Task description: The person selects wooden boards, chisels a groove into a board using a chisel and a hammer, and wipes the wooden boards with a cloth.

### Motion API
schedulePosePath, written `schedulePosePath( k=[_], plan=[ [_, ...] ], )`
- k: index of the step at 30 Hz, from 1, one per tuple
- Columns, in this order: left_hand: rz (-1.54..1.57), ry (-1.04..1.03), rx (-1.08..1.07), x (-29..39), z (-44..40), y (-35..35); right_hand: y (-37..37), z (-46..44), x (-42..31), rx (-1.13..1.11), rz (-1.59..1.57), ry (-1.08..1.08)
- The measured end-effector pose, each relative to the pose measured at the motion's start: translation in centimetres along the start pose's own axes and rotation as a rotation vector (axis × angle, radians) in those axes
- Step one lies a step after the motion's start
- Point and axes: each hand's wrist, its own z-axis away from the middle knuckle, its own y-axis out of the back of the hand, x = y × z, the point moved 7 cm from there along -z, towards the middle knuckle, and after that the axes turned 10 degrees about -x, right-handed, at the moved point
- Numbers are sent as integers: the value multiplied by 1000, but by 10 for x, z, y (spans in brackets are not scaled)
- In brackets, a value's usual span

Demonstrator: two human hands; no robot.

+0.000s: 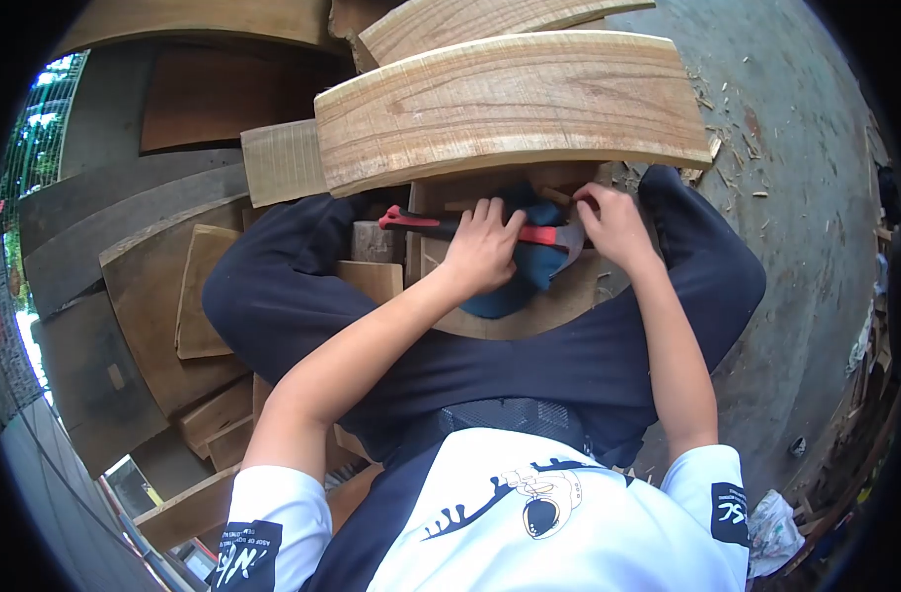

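My left hand (483,249) is closed over the handle of a hammer (421,224) with a red-and-black grip. The tool lies crosswise between my legs, its grey metal head pointing right. Beneath it is a dark blue piece of cloth (495,300), partly covered by the hand. Just right of the hammer head, my right hand (613,227) has its thumb and fingers drawn together in a pinch. Whatever those fingertips hold is too small to make out. A thin wood strip (557,195) lies close to them.
A broad curved plank (510,109) spans the space in front of my knees, with another plank (470,28) behind it. Stacked boards (145,286) crowd the left side. Wood chips (751,148) litter the concrete floor (806,247) on the right. A short log (374,240) stands near my left knee.
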Motion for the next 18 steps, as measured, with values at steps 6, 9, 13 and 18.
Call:
schedulePosePath(
  k=[6, 9, 13, 18],
  plan=[
    [62, 110, -115, -3, -8, -19, -3, -7, 9, -67, -29, -45],
    [81, 178, -202, -6, -17, -23, -8, -15, 14, -64, 21, -55],
    [46, 193, -289, -2, -17, -20, -8, -21, 10, -34, 0, -38],
    [59, 127, -99, 12, -1, -19, -7, -23, -10, -19, -31, 52]
  ],
)
